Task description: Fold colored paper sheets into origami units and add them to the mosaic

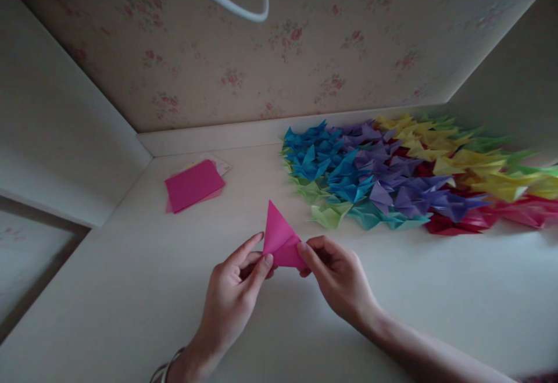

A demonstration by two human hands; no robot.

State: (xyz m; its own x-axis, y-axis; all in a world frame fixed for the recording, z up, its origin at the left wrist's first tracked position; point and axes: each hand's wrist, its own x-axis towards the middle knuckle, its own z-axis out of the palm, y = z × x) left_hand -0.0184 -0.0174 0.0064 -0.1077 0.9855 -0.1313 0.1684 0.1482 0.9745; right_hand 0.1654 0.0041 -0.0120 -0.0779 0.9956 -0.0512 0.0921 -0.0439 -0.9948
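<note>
A pink sheet of origami paper point(278, 234), partly folded with a pointed tip at the top, is held up between both hands above the white desk. My left hand point(238, 287) pinches its lower left corner between thumb and fingers, the index finger stretched along the left edge. My right hand point(337, 275) grips the lower right corner, thumb on top and fingers curled behind. A crease crosses the middle of the paper. The fingertips behind the paper are hidden.
A small stack of pink paper sheets point(195, 185) lies at the back left of the white desk point(143, 296). Rows of folded paper cranes in blue point(309, 162), purple point(414, 194), yellow point(475, 168), green and red cover the back right. A white cable point(226, 2) hangs before the floral wall.
</note>
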